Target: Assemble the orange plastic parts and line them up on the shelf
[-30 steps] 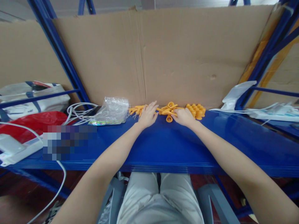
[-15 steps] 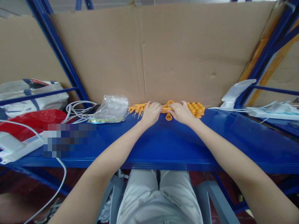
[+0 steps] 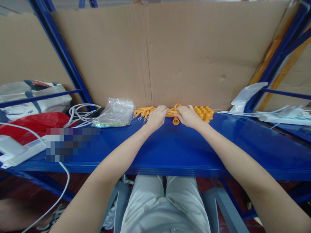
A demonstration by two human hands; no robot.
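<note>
At the back of the blue shelf, my left hand (image 3: 156, 118) closes its bent fingers over slim orange plastic pieces (image 3: 172, 113). My right hand (image 3: 190, 117) pinches the other end of them, thumb toward the left hand. Round orange cup-shaped parts (image 3: 176, 121) lie beside my right fingertips, one in front and one behind. To the left of my left hand lies a row of orange pieces with thin coiled wires (image 3: 143, 113). A cluster of orange cup-like parts (image 3: 204, 114) sits just right of my right hand. My fingers partly hide what they hold.
A clear plastic bag (image 3: 116, 111) lies to the left, near looped white cables (image 3: 81, 115), a red bag (image 3: 40, 126) and a white power strip (image 3: 24, 152). Cardboard (image 3: 189, 58) walls off the back. White plastic (image 3: 247, 97) and another power strip (image 3: 284, 116) are at right.
My left hand has shifted very slightly, its fingers curling a little more over the orange pieces. My right hand stays almost in place. The other things lie as before.
</note>
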